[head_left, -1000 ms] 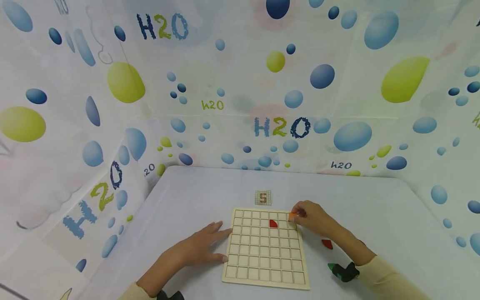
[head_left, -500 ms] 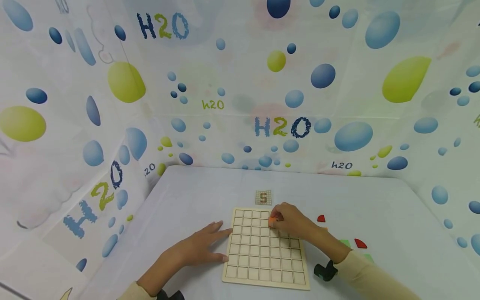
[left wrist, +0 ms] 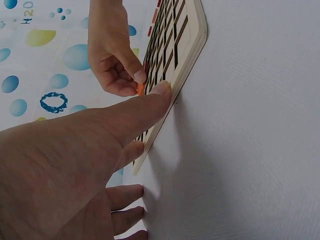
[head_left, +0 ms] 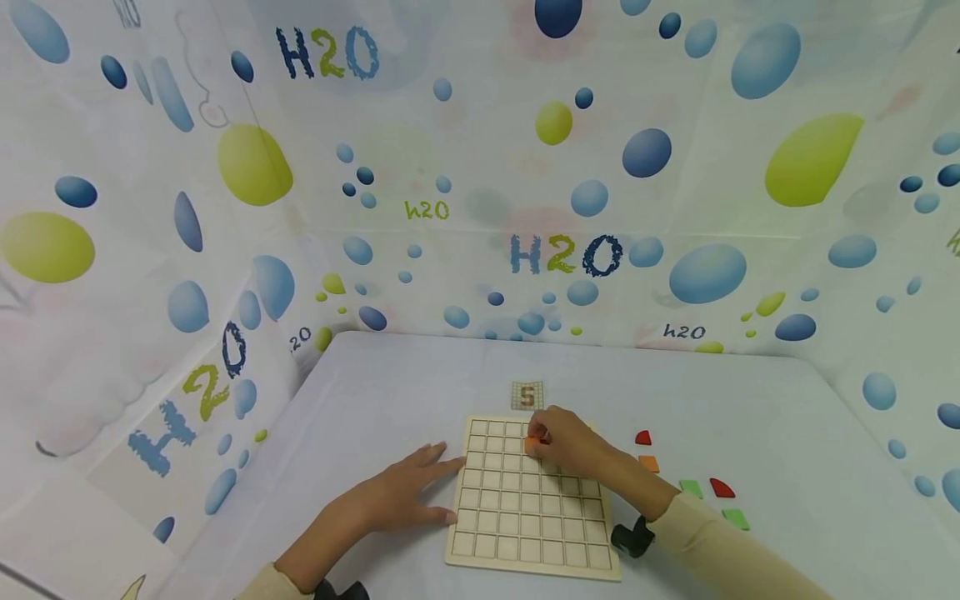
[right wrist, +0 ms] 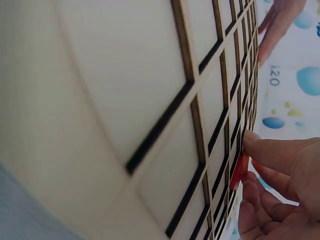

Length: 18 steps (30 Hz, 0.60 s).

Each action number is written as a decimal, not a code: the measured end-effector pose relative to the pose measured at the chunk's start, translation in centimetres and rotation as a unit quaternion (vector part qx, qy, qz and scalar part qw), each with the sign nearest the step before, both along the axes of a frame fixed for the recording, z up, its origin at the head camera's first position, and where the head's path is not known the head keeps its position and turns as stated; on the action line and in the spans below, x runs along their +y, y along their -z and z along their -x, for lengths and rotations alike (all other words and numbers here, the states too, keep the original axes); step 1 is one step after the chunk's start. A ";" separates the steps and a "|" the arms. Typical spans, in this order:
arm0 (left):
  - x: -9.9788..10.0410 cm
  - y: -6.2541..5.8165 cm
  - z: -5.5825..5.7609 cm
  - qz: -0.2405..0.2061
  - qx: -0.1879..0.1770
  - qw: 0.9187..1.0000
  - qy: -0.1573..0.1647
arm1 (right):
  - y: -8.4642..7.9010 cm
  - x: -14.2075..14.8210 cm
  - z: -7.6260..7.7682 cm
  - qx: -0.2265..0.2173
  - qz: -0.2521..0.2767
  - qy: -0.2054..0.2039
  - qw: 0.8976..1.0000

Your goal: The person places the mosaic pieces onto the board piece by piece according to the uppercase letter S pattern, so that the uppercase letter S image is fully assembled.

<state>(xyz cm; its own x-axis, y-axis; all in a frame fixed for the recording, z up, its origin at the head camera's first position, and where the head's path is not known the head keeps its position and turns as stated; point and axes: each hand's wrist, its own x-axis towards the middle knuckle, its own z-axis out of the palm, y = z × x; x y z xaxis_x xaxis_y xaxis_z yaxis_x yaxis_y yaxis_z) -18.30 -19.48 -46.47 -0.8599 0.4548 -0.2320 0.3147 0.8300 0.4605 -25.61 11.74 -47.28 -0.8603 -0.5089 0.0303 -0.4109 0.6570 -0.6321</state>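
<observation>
A pale wooden grid board [head_left: 528, 527] lies on the white table. My right hand [head_left: 567, 442] pinches an orange square tile [head_left: 532, 447] between thumb and fingers, at a cell near the board's far edge. Beside that tile, a red quarter-round tile [right wrist: 237, 175] sits on the board in the right wrist view; the hand mostly hides it in the head view. At the board's left side my left hand [head_left: 401, 492] lies with spread fingers, thumb and forefinger tips at the edge. The left wrist view also has that thumb [left wrist: 150, 102] against the rim.
Behind the board lies a small gridded card [head_left: 527, 396] with a brown figure like a 5. Right of the board are loose tiles: a red one [head_left: 642, 437], an orange one [head_left: 648, 463], a green one [head_left: 691, 487], another red one [head_left: 722, 488] and another green one [head_left: 737, 519].
My right hand has carried the orange tile leftward from the board's far right corner, past the red tile. The loose tiles on the right have come into view. My left hand has stayed still.
</observation>
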 end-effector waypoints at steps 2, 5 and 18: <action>0.0 0.0 0.0 0.001 -0.001 1.000 0.000 | 0.0 -0.1 0.1 0.000 0.002 -0.008 1.000; 0.0 0.0 0.1 0.002 -0.001 1.000 0.001 | 0.0 -0.1 0.1 0.004 -0.001 -0.015 1.000; -0.1 0.1 0.0 -0.001 0.004 1.000 0.005 | -0.3 1.0 -0.1 0.038 -0.006 -0.047 0.998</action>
